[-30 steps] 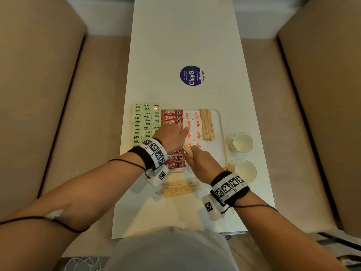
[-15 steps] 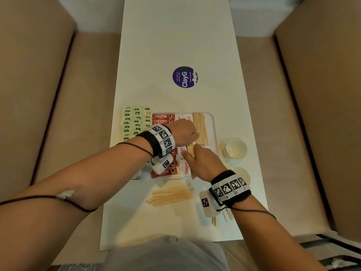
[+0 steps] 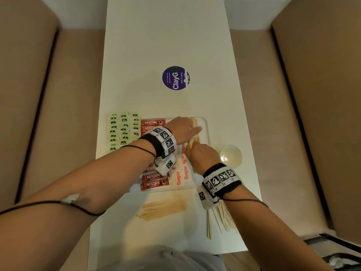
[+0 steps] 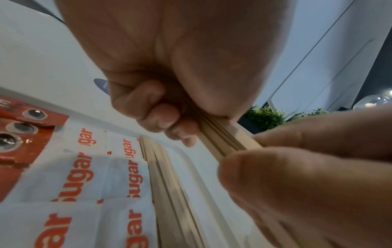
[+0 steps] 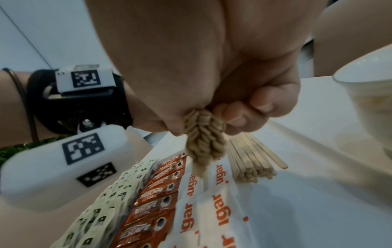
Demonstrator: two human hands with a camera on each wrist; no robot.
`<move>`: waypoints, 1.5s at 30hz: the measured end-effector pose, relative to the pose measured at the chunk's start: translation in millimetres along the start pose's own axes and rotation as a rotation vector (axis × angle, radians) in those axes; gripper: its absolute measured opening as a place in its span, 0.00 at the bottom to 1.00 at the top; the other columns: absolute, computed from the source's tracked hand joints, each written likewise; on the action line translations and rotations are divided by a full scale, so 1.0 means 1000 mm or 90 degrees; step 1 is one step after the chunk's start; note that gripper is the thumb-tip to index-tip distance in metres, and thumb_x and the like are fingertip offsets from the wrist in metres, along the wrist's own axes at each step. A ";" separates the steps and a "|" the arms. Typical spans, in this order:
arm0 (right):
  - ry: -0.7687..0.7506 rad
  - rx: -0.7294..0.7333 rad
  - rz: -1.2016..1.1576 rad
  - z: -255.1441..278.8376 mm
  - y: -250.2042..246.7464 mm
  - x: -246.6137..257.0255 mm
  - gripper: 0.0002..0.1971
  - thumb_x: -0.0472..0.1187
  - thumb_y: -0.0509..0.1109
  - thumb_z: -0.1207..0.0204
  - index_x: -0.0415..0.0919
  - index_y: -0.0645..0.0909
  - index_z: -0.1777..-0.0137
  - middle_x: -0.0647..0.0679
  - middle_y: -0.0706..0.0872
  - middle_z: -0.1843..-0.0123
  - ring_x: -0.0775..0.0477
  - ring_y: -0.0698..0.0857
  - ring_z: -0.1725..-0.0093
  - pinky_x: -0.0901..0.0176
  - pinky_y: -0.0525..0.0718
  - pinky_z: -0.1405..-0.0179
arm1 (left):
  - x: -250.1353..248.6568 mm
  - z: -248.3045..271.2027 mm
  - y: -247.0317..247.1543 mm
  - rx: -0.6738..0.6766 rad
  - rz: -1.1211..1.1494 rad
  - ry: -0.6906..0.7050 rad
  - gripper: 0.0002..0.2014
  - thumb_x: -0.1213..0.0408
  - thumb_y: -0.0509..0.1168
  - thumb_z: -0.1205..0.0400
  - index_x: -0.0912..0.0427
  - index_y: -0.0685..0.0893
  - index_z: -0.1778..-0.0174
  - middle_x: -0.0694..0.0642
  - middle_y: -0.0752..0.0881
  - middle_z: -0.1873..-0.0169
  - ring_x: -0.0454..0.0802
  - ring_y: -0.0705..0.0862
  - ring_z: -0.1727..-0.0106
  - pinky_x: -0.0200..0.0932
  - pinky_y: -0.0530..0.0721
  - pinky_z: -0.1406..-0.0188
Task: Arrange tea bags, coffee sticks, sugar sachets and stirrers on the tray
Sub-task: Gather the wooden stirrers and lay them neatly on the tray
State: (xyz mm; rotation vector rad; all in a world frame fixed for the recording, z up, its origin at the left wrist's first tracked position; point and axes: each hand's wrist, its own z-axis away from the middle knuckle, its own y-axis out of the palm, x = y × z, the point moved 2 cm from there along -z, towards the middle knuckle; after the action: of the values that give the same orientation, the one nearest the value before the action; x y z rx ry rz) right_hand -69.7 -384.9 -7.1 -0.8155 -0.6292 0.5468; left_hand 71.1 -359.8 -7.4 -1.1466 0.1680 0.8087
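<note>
On the white tray (image 3: 206, 126), green tea bags (image 3: 124, 130) lie at the left, then red coffee sticks (image 3: 154, 181), white sugar sachets (image 3: 181, 173) and a row of wooden stirrers (image 3: 196, 124) at the far right. My left hand (image 3: 183, 130) and right hand (image 3: 201, 155) meet above that row. Both grip one bundle of stirrers (image 4: 224, 139): the left hand's fingers (image 4: 169, 120) curl round its far part. The right hand (image 5: 233, 117) clenches the near part, where the bundle's ends (image 5: 203, 144) stick out of the fist above the sachets.
A white cup (image 3: 230, 155) stands just right of the tray, close to my right wrist. Loose flat stirrers (image 3: 164, 209) and thinner sticks (image 3: 218, 220) lie on the table in front of the tray. A purple sticker (image 3: 175, 77) sits further back. Beige benches flank the table.
My left hand has moved right, from over the coffee sticks to the stirrer row. My right hand has moved farther along the tray with the bundle. The nearer cup is now hidden behind my right wrist.
</note>
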 end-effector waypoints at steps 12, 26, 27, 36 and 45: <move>0.165 0.012 0.029 -0.069 -0.023 -0.009 0.10 0.37 0.56 0.15 0.41 0.75 0.56 0.45 0.83 0.58 0.42 0.82 0.58 0.53 0.77 0.58 | 0.024 -0.013 0.003 -0.068 -0.039 -0.127 0.12 0.55 0.59 0.13 0.58 0.81 0.42 0.57 0.87 0.49 0.57 0.85 0.51 0.50 0.82 0.55; 0.123 0.113 0.174 -0.077 -0.016 -0.012 0.11 0.35 0.65 0.22 0.42 0.74 0.66 0.49 0.76 0.64 0.49 0.73 0.71 0.58 0.64 0.77 | 0.030 -0.014 0.029 -0.053 -0.007 -0.107 0.22 0.55 0.68 0.18 0.58 0.76 0.30 0.59 0.82 0.38 0.57 0.84 0.43 0.53 0.86 0.46; 0.126 0.115 0.171 -0.076 -0.018 -0.012 0.10 0.35 0.66 0.22 0.42 0.76 0.65 0.49 0.77 0.64 0.49 0.73 0.71 0.58 0.64 0.77 | 0.030 -0.014 0.030 -0.053 -0.008 -0.107 0.22 0.55 0.68 0.18 0.58 0.76 0.31 0.59 0.82 0.39 0.57 0.84 0.43 0.53 0.86 0.46; 0.183 -0.009 0.028 -0.071 -0.019 -0.011 0.08 0.40 0.62 0.18 0.38 0.73 0.43 0.40 0.83 0.45 0.40 0.83 0.53 0.53 0.75 0.58 | 0.026 -0.011 0.032 -0.045 -0.002 -0.117 0.21 0.55 0.69 0.19 0.59 0.77 0.33 0.58 0.84 0.41 0.57 0.85 0.44 0.54 0.86 0.45; -0.025 0.079 0.335 -0.055 0.005 -0.005 0.20 0.41 0.57 0.13 0.40 0.77 0.24 0.29 0.68 0.27 0.33 0.76 0.31 0.46 0.77 0.62 | 0.026 -0.008 0.038 -0.050 -0.006 -0.099 0.19 0.57 0.71 0.18 0.60 0.76 0.35 0.59 0.83 0.46 0.57 0.84 0.49 0.49 0.82 0.53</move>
State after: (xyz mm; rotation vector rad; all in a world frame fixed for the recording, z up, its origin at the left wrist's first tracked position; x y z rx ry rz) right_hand -35.7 -412.0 -41.4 -0.8547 -0.4067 1.0727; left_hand 67.4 -348.2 -52.1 -1.1517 0.0017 0.8982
